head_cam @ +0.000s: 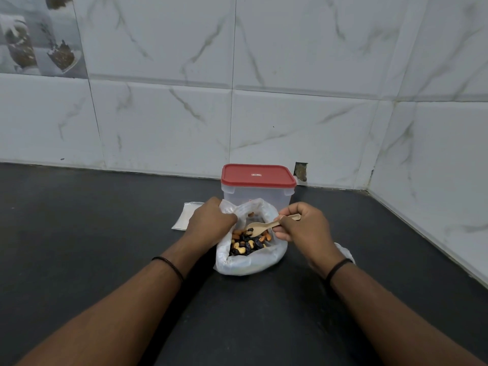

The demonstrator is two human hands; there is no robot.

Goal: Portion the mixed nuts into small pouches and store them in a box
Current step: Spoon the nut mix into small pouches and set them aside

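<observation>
A clear plastic bag (248, 265) of mixed nuts (247, 244) lies open on the dark counter (105, 220). My left hand (208, 220) grips the bag's left rim and holds it open. My right hand (301, 224) holds a small wooden spoon (260, 226) by its handle, the bowl dipped onto the nuts. Behind the bag stands a clear plastic box (257, 192) with its red lid (258, 175) on. A stack of small flat pouches (186, 216) lies to the left, partly hidden by my left hand.
White marble-look tiled walls (264, 114) meet in a corner at the back right. A bit of clear plastic (344, 253) shows behind my right wrist. A small hole (301, 171) breaks the wall right of the box.
</observation>
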